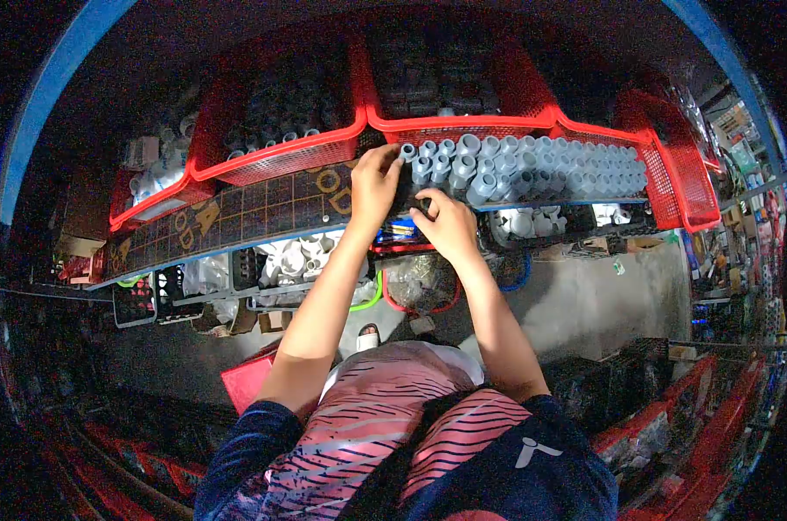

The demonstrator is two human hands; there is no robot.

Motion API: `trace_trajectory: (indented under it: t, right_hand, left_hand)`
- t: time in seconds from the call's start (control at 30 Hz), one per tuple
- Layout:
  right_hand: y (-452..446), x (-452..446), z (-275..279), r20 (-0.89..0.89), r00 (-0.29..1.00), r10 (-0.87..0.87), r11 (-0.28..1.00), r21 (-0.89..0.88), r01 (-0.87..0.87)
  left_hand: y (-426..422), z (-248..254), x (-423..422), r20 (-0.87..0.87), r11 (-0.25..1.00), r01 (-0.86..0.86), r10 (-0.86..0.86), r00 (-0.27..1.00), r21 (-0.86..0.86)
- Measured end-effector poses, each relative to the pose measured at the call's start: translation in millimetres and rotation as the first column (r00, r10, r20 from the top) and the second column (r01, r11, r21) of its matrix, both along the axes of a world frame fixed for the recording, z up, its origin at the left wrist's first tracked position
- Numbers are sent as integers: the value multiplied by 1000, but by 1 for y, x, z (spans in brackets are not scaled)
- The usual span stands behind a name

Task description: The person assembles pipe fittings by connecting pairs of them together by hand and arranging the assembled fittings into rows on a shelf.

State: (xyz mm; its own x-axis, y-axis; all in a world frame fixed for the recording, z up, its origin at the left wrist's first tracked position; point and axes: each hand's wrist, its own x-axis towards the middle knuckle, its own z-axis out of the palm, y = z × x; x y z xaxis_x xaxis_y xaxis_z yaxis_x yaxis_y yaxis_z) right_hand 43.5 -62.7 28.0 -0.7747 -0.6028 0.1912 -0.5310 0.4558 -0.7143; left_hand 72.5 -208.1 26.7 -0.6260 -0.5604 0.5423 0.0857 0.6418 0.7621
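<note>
Grey plastic pipe fittings [498, 165] stand upright in close rows along the front of a dark shelf board [267, 208]. My left hand [376, 187] is at the left end of these rows, its fingers closed around the side of an end pipe fitting [407, 152]. Part of that fitting is hidden behind the fingers. Just right of it, my right hand [447, 227] hovers at the board's front edge, below the nearest fittings. Its thumb and fingers are curved and apart, and nothing shows between them.
Red plastic baskets [281, 143] with more fittings line the back of the board. Beneath it sit bins of white fittings [298, 259] and a clear bag [419, 282]. A red box [248, 382] stands on the floor at my left. Crowded shelves [750, 217] rise at the right.
</note>
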Motion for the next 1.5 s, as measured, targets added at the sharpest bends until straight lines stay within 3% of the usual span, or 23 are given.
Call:
trace_trajectory:
  t: [0.03,0.27,0.37,0.43,0.53,0.73,0.83,0.97,1.33,1.5]
  right_hand:
    - [0,0,0,-1,1000,1,1000,0,-1]
    - [-2,-2,2,-18,1000,-7,1000,9,7]
    - [-2,-2,1,-26,999,-18,1000,16,19]
    - [-3,-3,1,-33,999,-18,1000,21,19]
    - [-3,-3,0,-31,1000,-5,1000,28,6]
    - [-3,-3,1,-19,1000,-7,999,52,8]
    - [-3,-3,1,-24,1000,-4,999,42,5]
    - [-3,-3,2,-22,1000,-6,998,57,7]
    - [-4,-2,5,-4,1000,-20,996,91,20]
    - [-5,-2,3,-2,1000,-16,997,77,16]
  left_hand:
    - [1,0,0,22,996,-15,13,1000,90]
    - [5,1,3,38,988,12,-18,999,153]
    - [2,-3,1,30,991,6,-11,999,134]
    - [-2,-5,0,105,999,22,-25,994,26]
    - [-4,3,1,229,998,54,-61,972,39]
    - [-10,2,1,214,988,64,-33,976,-139]
    - [-10,3,1,279,990,57,-20,960,-125]
    - [-10,-3,-1,233,990,40,-7,972,-137]
    - [-6,-3,-1,138,998,23,-31,990,59]
    - [-5,-6,3,131,1000,9,-7,991,-19]
